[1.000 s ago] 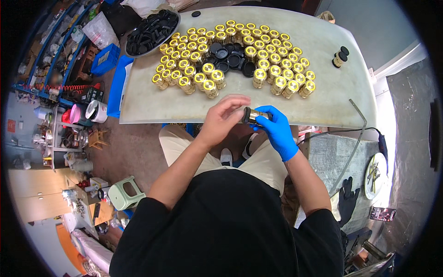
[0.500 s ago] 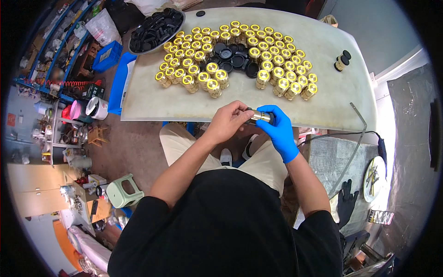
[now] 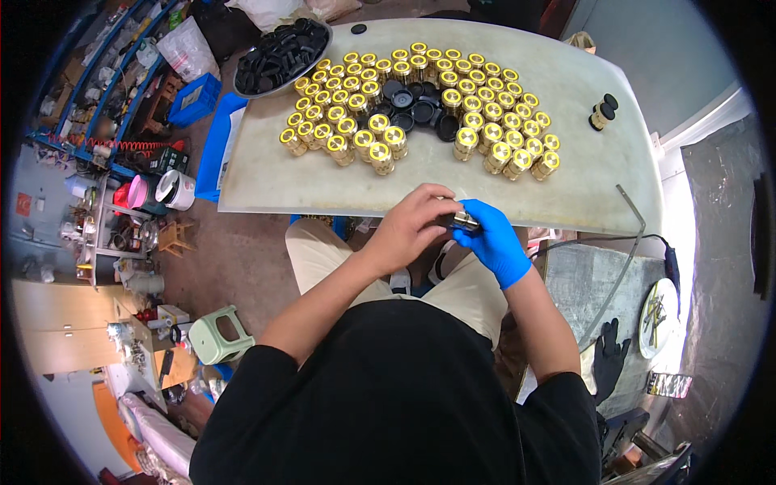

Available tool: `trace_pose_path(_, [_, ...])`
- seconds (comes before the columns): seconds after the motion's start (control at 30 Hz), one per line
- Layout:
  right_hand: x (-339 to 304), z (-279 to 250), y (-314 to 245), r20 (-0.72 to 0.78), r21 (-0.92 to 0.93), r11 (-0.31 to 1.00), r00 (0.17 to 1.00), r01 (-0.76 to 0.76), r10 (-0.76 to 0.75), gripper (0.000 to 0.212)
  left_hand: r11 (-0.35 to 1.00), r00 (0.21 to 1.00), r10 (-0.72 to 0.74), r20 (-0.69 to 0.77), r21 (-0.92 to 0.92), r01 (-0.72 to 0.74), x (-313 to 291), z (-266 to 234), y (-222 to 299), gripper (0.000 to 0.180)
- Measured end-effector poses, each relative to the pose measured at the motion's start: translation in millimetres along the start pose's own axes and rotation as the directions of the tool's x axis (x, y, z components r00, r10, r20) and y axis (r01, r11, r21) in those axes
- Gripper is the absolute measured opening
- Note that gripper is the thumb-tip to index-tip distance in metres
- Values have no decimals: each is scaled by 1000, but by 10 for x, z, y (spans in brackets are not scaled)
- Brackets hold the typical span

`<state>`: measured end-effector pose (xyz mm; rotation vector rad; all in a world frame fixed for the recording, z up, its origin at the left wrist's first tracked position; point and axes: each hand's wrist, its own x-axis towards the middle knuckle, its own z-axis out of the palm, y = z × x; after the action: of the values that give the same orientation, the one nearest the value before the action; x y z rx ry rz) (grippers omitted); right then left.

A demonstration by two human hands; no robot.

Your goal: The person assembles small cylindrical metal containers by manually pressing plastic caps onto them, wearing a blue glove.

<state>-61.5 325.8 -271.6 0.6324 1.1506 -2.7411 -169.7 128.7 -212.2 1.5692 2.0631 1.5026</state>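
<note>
At the near edge of the table, a small brass-coloured metal cylinder (image 3: 464, 221) is held between my two hands. My right hand (image 3: 495, 244), in a blue glove, is closed around its right side. Bare fingers of my left hand (image 3: 411, 228) are bent against its left end, and they cover that end. Beyond them stand many similar brass cylinders (image 3: 381, 156) with yellow-ringed tops, upright in a broad cluster. Black round caps (image 3: 423, 111) lie in a pile in the middle of that cluster.
A metal bowl (image 3: 327, 61) heaped with black caps sits at the table's far left. Two capped cylinders (image 3: 601, 115) stand at the right of the pale table (image 3: 323, 186). A bent metal rod (image 3: 621, 271), a black glove (image 3: 609, 360) and a white plate (image 3: 648, 339) lie on the side bench.
The cylinder has been turned and more of it is covered by my fingers. My left hand has shifted right and wraps further over its end. The view has moved slightly.
</note>
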Motion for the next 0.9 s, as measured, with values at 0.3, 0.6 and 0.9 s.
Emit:
trace_pose_path(0.3, [-97, 280, -36, 149, -588, 577, 777, 567, -611, 31, 703, 785, -590, 189, -358, 614, -2, -14, -181, 31])
trace_pose_path(0.6, [-98, 255, -75, 112, -616, 629, 844, 474, -525, 31, 766, 982, -191, -10, -626, 143, -30, -3, -202, 29])
trace_pose_path(0.9, [-104, 257, -63, 137, -633, 571, 802, 523, -582, 31, 557, 716, -659, 230, -490, 671, -4, 43, -217, 16])
